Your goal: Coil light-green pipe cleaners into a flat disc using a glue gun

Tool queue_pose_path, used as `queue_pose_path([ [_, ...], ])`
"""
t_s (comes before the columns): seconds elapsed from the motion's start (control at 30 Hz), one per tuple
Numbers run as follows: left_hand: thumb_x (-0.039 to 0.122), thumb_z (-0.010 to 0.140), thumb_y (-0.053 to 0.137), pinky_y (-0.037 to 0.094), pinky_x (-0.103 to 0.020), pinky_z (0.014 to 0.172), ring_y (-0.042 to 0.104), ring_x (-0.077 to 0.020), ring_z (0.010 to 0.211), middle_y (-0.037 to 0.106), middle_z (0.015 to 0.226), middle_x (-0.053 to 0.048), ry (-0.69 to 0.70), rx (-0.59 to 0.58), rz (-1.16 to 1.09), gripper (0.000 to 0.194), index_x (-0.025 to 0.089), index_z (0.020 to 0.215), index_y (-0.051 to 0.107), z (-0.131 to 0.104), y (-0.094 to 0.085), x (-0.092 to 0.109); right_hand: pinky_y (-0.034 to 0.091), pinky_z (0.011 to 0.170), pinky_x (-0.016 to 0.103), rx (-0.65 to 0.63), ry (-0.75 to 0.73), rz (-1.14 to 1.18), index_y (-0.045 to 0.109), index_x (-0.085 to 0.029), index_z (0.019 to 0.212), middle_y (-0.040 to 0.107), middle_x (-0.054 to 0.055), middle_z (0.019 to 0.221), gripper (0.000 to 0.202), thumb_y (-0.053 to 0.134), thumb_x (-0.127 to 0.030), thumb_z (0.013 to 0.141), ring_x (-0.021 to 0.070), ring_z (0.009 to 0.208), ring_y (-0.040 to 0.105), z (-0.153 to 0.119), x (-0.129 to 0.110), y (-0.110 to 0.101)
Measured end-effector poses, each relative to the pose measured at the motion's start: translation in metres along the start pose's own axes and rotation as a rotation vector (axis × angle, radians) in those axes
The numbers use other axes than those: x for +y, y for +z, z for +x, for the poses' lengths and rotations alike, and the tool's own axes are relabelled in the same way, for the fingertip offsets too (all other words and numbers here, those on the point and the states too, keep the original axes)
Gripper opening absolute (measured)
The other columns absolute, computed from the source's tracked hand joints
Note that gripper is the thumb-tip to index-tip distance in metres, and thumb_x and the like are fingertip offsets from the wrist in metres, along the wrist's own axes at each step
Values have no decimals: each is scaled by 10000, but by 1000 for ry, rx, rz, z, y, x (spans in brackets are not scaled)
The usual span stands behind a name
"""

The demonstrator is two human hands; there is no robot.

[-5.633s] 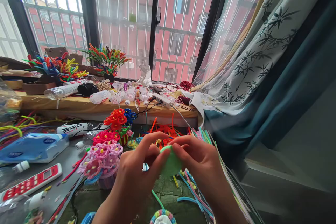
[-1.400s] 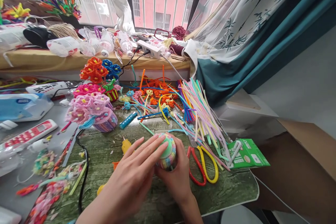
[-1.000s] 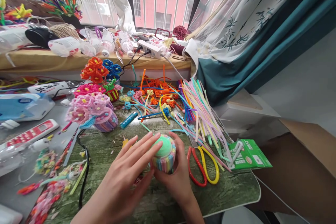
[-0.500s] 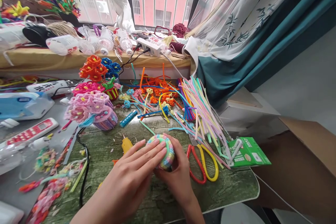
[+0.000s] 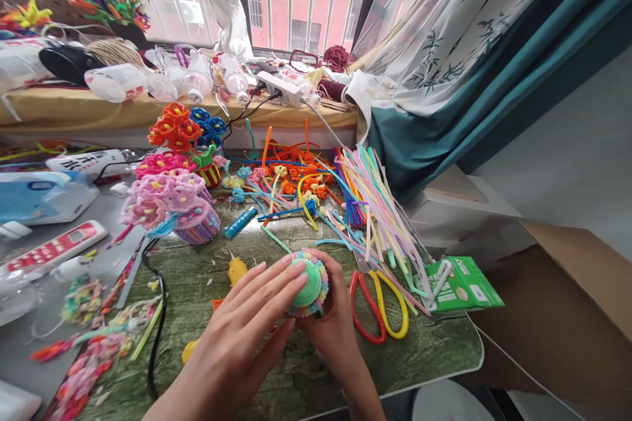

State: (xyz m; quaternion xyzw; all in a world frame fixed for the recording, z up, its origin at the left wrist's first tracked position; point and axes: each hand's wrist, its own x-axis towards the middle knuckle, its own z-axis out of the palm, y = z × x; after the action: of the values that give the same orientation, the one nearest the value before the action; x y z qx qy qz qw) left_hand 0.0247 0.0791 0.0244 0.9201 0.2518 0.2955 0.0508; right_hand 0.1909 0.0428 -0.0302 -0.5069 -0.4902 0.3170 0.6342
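Observation:
A round piece [image 5: 307,286] with a green spiral centre and a multicoloured fluffy rim is between my hands near the table's front. My right hand [image 5: 330,316] wraps round its right side and underside, fingers curled. My left hand [image 5: 251,316] lies against its left side, fingers stretched out and fingertips on the green face. A light green pipe cleaner [image 5: 275,239] runs up and left from behind the piece. Partly behind my left hand is a yellow glue gun [image 5: 237,271]. Scissors with red and yellow handles [image 5: 380,306] rest just right of my right hand.
Bundled pipe cleaners [image 5: 382,210] and a green packet [image 5: 461,284] lie at the right. Flower pots [image 5: 197,220], a blue tube [image 5: 241,222] and a black cable [image 5: 160,316] are at the left. A power strip [image 5: 280,87] sits on the sill.
The round piece now shows more of its green face. My left hand's fingers have slid slightly left and back across it, and the view has shifted slightly.

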Motion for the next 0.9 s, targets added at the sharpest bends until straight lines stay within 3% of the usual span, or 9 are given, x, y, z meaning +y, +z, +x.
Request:
queue_pose_path([
  [0.13,228,1036,518,409,-422,1185,576,-230,1355,637,1446,-83,5,62,84,432,214,1467,494,-1,6,-5,529,1046,450,-13,1,0,558,-304,1307,637,65,1340,667,794,-118,712,299,1214,643,-1,0,0],
  [0.37,190,1055,484,401,-357,1162,648,-179,1264,728,1318,-86,27,34,111,286,169,1323,582,11,-3,0,498,1079,472,-44,16,9,534,-309,1331,614,72,1364,696,811,-116,722,305,1250,617,-2,1,-2],
  [0.57,86,1028,486,444,-353,1130,662,-193,1246,746,1274,-119,50,78,155,347,103,1368,557,5,-3,-1,531,1026,449,-53,56,-28,518,-293,1329,635,74,1324,736,810,-103,680,299,1187,650,-1,0,0],
  [0.73,24,969,543,484,-364,1095,680,-208,1221,744,1288,-84,-20,181,174,400,163,1339,609,-1,1,-5,524,1046,458,-72,59,-51,497,-271,1343,614,107,1376,685,814,-190,741,311,1245,626,-1,-1,1],
  [0.9,23,1011,428,368,-394,1194,580,-208,1350,697,1372,-45,16,67,181,439,189,1390,577,-2,2,0,530,1036,453,-107,67,-50,510,-267,1317,660,96,1325,710,805,-101,693,304,1197,658,-1,-2,4],
])
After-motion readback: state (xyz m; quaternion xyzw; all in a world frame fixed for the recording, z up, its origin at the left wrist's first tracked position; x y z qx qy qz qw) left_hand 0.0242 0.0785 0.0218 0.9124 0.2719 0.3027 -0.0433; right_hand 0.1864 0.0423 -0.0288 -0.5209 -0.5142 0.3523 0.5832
